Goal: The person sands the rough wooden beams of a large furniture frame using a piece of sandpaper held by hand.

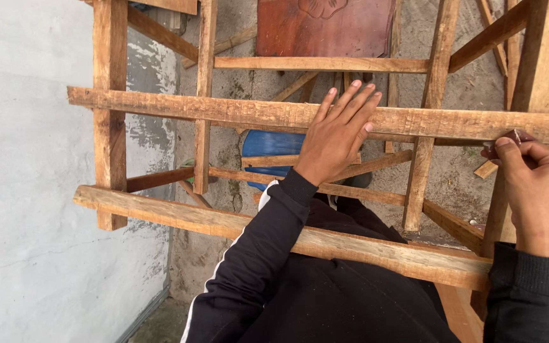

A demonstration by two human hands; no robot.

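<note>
Head view: left hand flat on level rail.

My left hand lies flat, fingers spread, on the upper wooden rail | my right hand pinches a small dark piece against that rail's right end | lower rail crosses near my sleeves | blue object behind the frame

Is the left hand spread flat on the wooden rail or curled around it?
Spread flat. The left hand lies palm down on the rail, fingers straight across its top, none wrapped under.
</note>
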